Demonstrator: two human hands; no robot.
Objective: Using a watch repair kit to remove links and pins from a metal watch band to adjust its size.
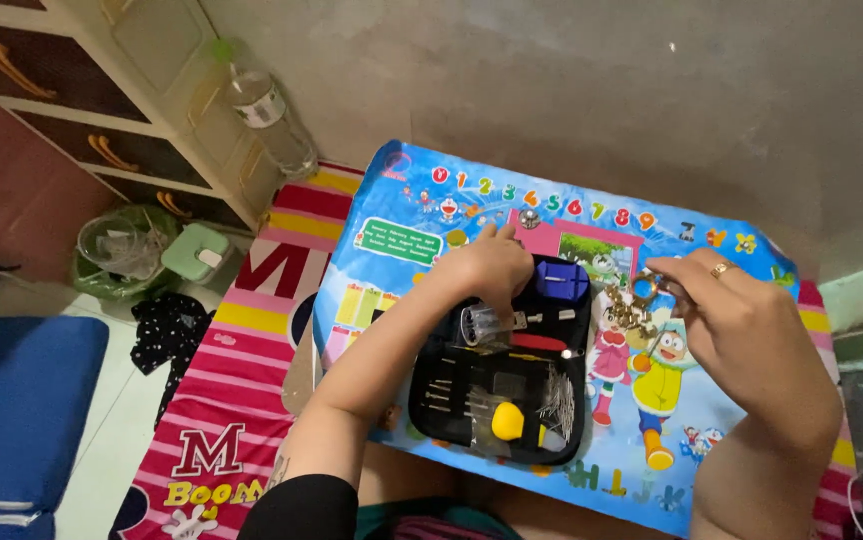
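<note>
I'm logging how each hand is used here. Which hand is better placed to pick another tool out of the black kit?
Probably the left hand: it already rests over the top of the open black tool case, beside the blue block. The right hand is off to the side, busy holding a gold watch band.

A clear plastic bottle with a green cap (264, 112) leans against a cream cabinet with brown drawers (102, 110) at the far left. Near it on the floor sit a green bag (120, 262) and a small pale-green box (196, 252). A blue cushion (17, 400) lies at the near left, beside a pink striped mat (242, 380).
</note>
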